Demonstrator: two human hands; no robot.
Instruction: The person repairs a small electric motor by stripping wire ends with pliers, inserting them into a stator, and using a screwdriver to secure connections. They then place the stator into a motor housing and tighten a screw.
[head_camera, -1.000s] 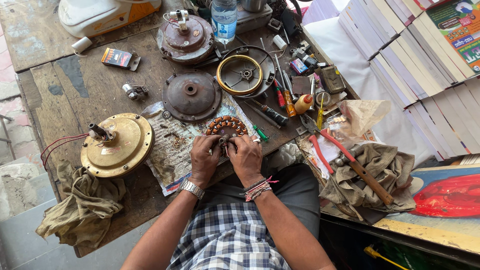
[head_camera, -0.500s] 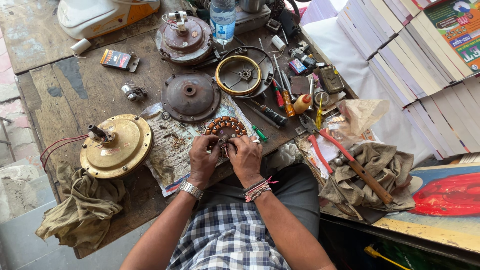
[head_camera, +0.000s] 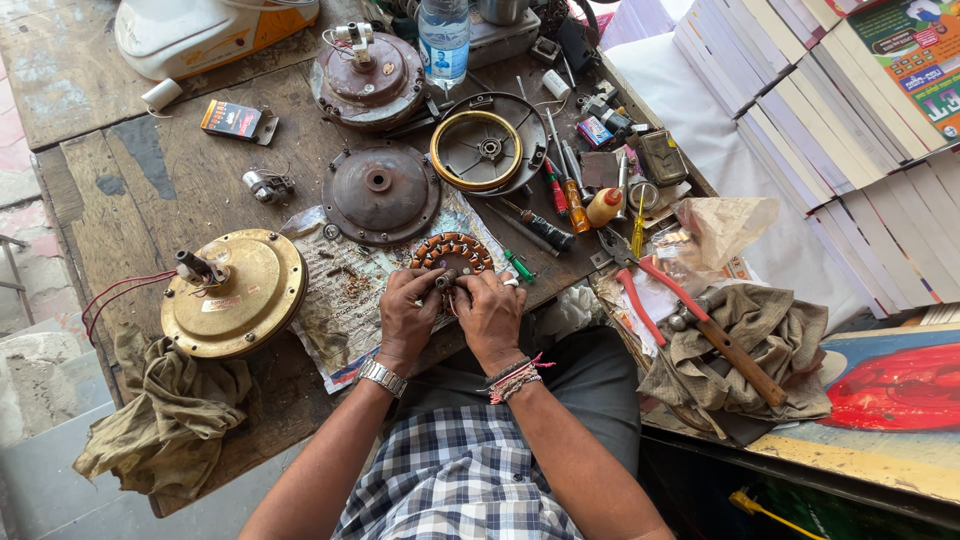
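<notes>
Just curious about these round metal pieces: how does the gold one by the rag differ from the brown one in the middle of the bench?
The gold metal housing is shiny, with a shaft and red wires; the brown metal cover is dull, rusty, smaller and wireless. Both lie flat, untouched.

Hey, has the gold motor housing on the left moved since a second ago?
No. The gold motor housing sits in the same spot beside the dark round cover; only the camera view shifted slightly.
</notes>
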